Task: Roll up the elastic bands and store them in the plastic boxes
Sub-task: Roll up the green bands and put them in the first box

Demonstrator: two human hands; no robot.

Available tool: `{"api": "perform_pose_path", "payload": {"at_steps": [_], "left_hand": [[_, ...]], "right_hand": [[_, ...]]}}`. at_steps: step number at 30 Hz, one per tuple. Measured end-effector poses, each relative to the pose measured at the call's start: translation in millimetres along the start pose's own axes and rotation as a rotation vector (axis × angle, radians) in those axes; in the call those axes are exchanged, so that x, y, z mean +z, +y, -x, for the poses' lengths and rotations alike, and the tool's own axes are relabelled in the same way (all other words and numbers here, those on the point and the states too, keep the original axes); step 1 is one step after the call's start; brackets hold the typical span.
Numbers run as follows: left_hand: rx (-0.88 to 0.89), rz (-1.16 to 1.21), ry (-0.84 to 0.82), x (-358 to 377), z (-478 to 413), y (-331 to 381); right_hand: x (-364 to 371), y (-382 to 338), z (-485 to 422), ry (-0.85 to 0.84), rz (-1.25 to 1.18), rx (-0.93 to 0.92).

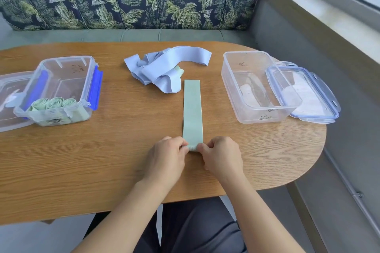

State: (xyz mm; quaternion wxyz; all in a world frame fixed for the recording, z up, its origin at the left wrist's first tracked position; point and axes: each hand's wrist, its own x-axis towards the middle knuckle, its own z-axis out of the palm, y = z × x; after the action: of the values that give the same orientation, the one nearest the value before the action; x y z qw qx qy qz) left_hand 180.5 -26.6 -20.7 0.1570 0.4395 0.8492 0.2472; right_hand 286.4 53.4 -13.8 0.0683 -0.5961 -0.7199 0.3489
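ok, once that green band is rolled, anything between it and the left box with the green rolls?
Nothing visible. Only bare table lies between the green band and the left box, which is open with three rolls at its near end. The blue pile sits farther back, off that path.

My left hand (166,156) and right hand (221,156) pinch the near end of the long flat green stretchy band (192,109). It lies straight up the middle of the brown wooden table (102,150).

There is wide bare wood on both sides of it, so I can slide either way. Up the middle, the messy pile of light blue bands (164,70) sits just beside the strip's far end and blocks that path.

On the left stands the clear plastic box with blue clips (67,58). Its top is open. Three rolled green bands (54,102) fill its near end, and there is room behind them.

On the right stands the bigger clear plastic box (246,53), also open on top. The clear lid with a blue rim (314,96) leans on its right side.
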Motion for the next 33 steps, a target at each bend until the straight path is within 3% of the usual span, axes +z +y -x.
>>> {"api": "perform_pose_path", "payload": {"at_steps": [13, 21, 25, 28, 33], "left_hand": [[-0.097, 0.030, 0.110, 5.4, -6.2, 11.1], [-0.203, 0.151, 0.055, -1.6, -14.1, 11.8], [-0.252, 0.268, 0.049, -1.3, -13.5, 10.7], [-0.267, 0.338, 0.049, -1.4, -10.0, 11.0], [-0.270, 0.424, 0.049, -5.5, -3.2, 14.3]], "right_hand": [[2.5, -4.7, -14.0, 0.020, 0.009, 0.019], [6.1, -8.1, -8.0, 0.110, 0.043, 0.032], [7.5, -9.2, -11.3, 0.074, 0.001, 0.067], [5.6, -7.5, -14.1, 0.038, -0.123, 0.068], [-2.6, -3.8, -6.9, -0.049, -0.569, 0.131]]}}
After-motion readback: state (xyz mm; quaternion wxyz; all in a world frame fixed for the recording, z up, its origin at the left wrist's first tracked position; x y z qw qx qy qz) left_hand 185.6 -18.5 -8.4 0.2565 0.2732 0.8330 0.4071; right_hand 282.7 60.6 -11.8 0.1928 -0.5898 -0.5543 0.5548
